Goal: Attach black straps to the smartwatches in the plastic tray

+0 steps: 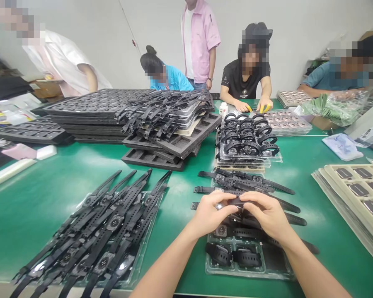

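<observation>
Black strap (236, 202) pinched right of centre

Lower right, two looped watches (219, 254) sit in a clear tray (251, 273). Above that, I have the strap between left hand (209, 213) and right hand (269, 213), both pinching it. Beyond, above centre, foam trays (191, 144) lie stacked.

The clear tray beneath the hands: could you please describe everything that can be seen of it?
The clear tray looks like glossy moulded plastic, with compartments and a raised rim. It lies face up on the green table, below the left hand and right hand. Two watches with looped black straps sit in its near row; watches with outstretched straps lie across it farther back, hiding much of it. Hand contact is unclear.
</observation>
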Demonstrator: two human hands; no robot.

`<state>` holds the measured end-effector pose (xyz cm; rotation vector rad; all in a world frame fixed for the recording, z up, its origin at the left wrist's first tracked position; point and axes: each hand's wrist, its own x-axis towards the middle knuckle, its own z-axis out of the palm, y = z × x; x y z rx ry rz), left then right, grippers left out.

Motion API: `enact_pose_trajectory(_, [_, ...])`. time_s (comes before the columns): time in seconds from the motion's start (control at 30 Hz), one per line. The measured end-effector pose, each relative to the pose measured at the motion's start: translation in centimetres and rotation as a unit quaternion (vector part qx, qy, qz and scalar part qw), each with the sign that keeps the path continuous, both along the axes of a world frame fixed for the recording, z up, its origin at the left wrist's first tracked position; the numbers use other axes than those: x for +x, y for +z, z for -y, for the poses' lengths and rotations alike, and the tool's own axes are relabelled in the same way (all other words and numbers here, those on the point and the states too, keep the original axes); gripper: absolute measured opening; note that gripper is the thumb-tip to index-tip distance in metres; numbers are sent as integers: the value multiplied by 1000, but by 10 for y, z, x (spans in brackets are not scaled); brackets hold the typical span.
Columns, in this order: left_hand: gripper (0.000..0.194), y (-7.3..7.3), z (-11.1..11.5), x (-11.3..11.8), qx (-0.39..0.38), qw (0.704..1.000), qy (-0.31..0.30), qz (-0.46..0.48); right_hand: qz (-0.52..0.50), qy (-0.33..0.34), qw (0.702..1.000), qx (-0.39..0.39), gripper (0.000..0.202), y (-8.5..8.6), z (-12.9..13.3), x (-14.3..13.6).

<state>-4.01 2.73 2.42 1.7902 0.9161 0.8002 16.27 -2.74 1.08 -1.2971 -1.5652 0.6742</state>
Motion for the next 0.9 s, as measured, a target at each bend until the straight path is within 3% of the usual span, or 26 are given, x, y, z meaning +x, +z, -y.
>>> enact_pose_trajectory(0.1, [23,-2,-2,0,8,999,-28,-15,-7,10,1000,-12,13,-2,-1,0])
enact_pose_trajectory(0.27, [22,-3,-4,1,9,1000,-9,-19,3,53,999,-11,13,-1,-2,3])
enact_pose_trajectory(0.43, [23,0,-5,-1,16,999,-40,-32,-15,24,999,14,14,-1,0,-2])
enact_pose_trajectory(0.6, [38,-3,-3,2,-59,998,0,27,-67,2,998,6,11,-6,1,-5])
enact_pose_trajectory(0.77, [18,-5,-1,4,-52,996,40,58,-102,-21,994,17,10,-8,0,-3])
enact_pose_trajectory(0.9, [21,-3,0,4,-48,996,45,59,-58,-8,997,47,9,-7,0,0])
